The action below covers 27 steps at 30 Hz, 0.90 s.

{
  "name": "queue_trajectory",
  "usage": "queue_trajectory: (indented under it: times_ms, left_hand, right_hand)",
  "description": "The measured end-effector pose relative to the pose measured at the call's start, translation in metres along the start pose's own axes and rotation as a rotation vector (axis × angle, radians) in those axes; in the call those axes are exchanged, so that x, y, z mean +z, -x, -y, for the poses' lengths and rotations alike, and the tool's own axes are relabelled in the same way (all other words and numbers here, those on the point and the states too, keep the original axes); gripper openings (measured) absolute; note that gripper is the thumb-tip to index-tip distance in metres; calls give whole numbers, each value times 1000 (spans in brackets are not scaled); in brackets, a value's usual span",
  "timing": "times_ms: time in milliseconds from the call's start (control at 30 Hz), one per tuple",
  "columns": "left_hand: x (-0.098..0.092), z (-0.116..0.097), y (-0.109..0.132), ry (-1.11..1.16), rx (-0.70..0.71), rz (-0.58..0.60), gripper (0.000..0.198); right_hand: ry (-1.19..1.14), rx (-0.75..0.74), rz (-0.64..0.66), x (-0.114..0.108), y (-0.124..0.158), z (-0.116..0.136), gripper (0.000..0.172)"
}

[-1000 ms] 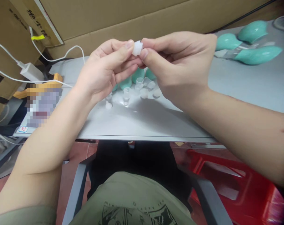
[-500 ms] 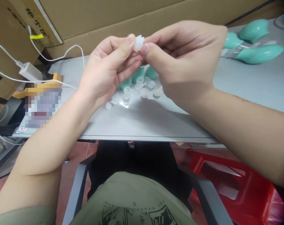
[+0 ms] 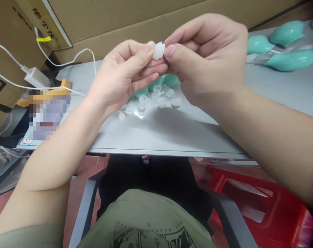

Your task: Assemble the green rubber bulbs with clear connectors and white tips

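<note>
Between my two hands, above the table, is a small white plastic-looking piece (image 3: 159, 51) with a notched upper edge. My left hand (image 3: 135, 65) pinches its left side between thumb and forefinger, the other fingers curled below. On its right side, the thumb and forefinger of my right hand (image 3: 205, 58) are closed on it too. Below the hands, clear plastic fittings (image 3: 142, 103) stand and lie on the table (image 3: 146, 137), along with small whitish caps (image 3: 162, 102). Mint-green rounded parts (image 3: 156, 83) behind them are partly hidden by my hands.
Several larger mint-green shells (image 3: 288, 34) with clear parts lie at the right back. At left are a white charger (image 3: 37, 78) with cables, a yellow-orange holder (image 3: 66, 84) and a blurred-out object (image 3: 50, 117). Cardboard (image 3: 120, 20) walls the back; a red plastic stool (image 3: 280, 199) stands below right.
The view has shifted a little, so most table items sit slightly further right. Both hands still pinch the white piece, which shows turned slightly.
</note>
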<state>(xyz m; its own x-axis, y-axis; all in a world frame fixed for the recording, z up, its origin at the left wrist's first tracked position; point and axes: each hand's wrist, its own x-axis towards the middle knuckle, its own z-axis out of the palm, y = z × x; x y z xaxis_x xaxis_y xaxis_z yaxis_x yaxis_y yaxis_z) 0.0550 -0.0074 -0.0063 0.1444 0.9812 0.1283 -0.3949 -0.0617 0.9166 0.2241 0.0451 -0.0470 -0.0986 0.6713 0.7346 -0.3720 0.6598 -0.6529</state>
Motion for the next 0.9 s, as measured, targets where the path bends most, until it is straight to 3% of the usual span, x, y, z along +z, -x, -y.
queue_trajectory:
  times_ms: [333, 567, 733, 833, 900]
  left_hand:
    - [6, 1, -1, -42, -18, -85, 55]
    - [11, 1, 2, -33, -11, -117, 57]
    - [13, -4, 4, -70, -21, -114, 57]
    - [15, -6, 4, -78, -27, -128, 56]
    - [14, -6, 4, -95, -42, -149, 53]
  right_hand:
    - [163, -34, -11, -4, 5, 10, 15]
    - [37, -46, -25, -5, -1, -3, 45]
    - [71, -46, 14, -6, -1, 6, 27]
    - [203, -62, 41, -9, 0, 19, 12]
    - [340, -90, 103, -13, -1, 26, 12]
